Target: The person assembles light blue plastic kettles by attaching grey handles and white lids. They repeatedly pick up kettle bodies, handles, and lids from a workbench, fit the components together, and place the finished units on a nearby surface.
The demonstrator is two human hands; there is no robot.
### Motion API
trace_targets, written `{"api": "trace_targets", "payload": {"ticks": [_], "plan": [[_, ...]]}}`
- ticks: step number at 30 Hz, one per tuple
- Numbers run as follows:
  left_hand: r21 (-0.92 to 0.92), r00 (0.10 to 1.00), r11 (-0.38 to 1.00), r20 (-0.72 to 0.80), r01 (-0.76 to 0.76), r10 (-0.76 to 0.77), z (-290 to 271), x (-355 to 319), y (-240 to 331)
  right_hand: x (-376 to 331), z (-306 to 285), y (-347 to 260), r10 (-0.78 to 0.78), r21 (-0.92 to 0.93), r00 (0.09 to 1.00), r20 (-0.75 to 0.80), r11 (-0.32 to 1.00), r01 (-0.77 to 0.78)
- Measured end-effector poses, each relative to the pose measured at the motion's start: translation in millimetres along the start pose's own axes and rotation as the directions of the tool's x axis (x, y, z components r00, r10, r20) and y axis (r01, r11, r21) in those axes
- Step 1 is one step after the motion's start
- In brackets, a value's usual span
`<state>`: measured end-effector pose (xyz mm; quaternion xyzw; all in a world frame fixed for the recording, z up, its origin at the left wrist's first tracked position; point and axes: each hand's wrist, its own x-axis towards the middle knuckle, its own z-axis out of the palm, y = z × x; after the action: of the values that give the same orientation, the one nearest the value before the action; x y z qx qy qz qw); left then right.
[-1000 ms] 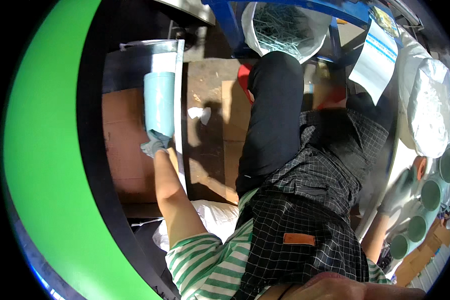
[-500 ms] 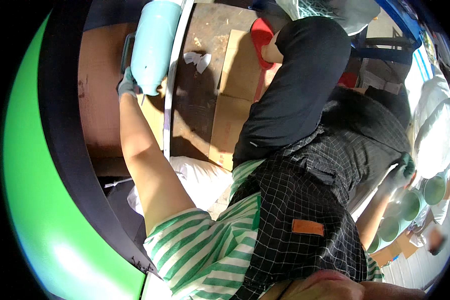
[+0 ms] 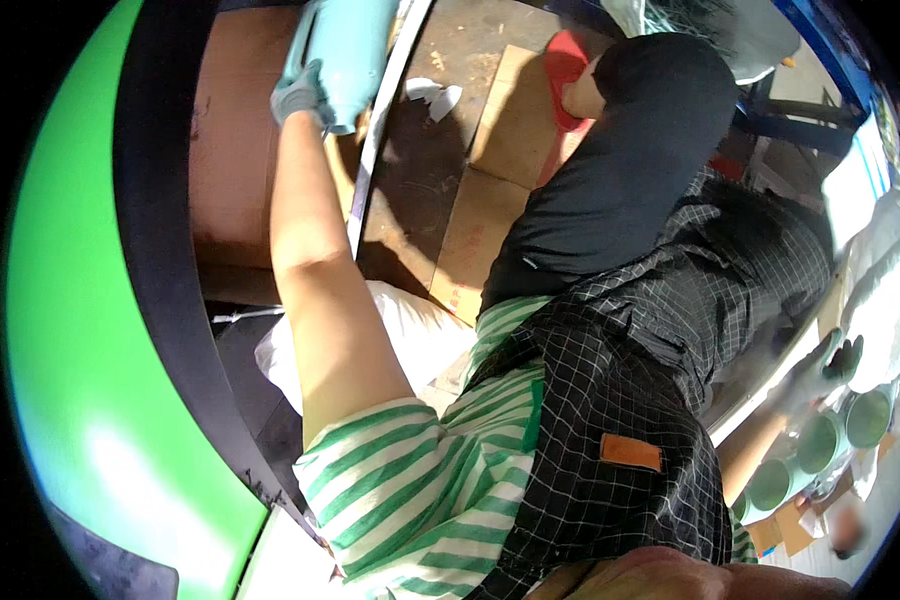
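A pale blue jug-like cylinder (image 3: 353, 55) with a side handle is at the upper left, cut off by the top edge of the view. My left hand (image 3: 298, 95), in a grey glove, grips it by the lower end of the handle. Far to the right is my right hand (image 3: 832, 362), gloved too, its fingers spread and nothing visible in them. Just below that hand, several pale green round, open-mouthed containers (image 3: 818, 443) stand in a row. Clear plastic wrap lies close by.
A large green curved surface (image 3: 80, 400) with a black border fills the left side. Flattened cardboard (image 3: 475, 225) lies on the floor beyond a metal strip (image 3: 375, 130). Near my left arm is a white bag (image 3: 420, 335). My bent leg (image 3: 620, 150) takes up the middle.
My left hand and the jug have moved farther away, toward the top edge. My right hand has turned and its fingers have spread. The whole view has shifted slightly.
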<state>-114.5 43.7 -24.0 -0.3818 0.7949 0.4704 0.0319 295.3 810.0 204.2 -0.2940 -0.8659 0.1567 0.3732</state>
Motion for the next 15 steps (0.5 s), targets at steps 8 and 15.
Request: {"api": "trace_targets", "payload": {"ticks": [8,15], "plan": [[0.565,0.409,0.429,-0.171,-0.705,0.896,-25,-167,78,15,26,-82,-0.289,0.135,0.954,-0.078,0.945,0.297],[-0.473,0.67,0.678,0.218,-0.563,0.709,13,-387,168,-42,95,-198,-0.181,0.635,0.66,0.729,0.539,-0.553]]}}
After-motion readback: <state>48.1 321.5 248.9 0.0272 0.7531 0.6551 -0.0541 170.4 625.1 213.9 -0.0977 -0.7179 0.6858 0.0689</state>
